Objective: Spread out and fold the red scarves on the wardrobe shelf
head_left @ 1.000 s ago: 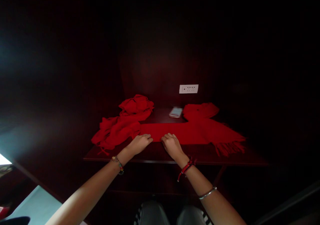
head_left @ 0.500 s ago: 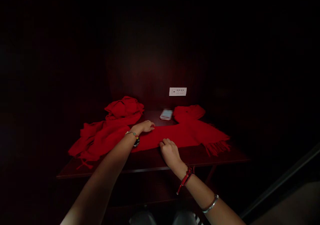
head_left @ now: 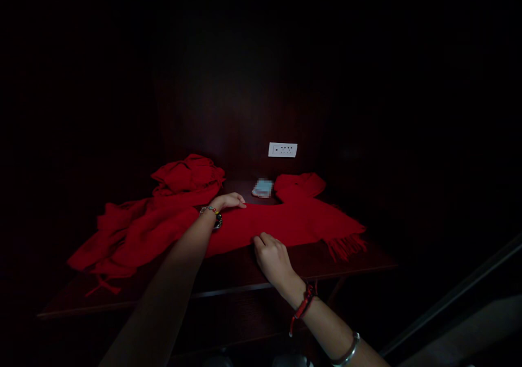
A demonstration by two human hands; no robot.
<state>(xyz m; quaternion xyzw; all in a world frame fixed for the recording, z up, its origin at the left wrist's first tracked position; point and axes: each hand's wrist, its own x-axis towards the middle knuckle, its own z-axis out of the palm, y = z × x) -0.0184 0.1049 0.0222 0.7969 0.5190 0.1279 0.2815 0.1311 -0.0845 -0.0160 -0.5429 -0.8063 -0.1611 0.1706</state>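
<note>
Left hand (head_left: 232, 200) sat at 11 o'clock on red scarf (head_left: 293, 224), right hand (head_left: 272, 255) curled at 6, seemingly to hold it flat, couldn't tell if either pinched cloth

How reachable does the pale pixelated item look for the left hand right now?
Probably yes: the left hand is at the far edge of the red cloth, close to the pale pixelated item, with only dark tabletop showing between them.

scarf (head_left: 293, 223) | plain red, fringed at right end | middle spread flat, mostly smooth | lies sideways across table (head_left: 228, 272) | left side runs into rumpled red folds (head_left: 150, 236); unclear whether one piece
</note>
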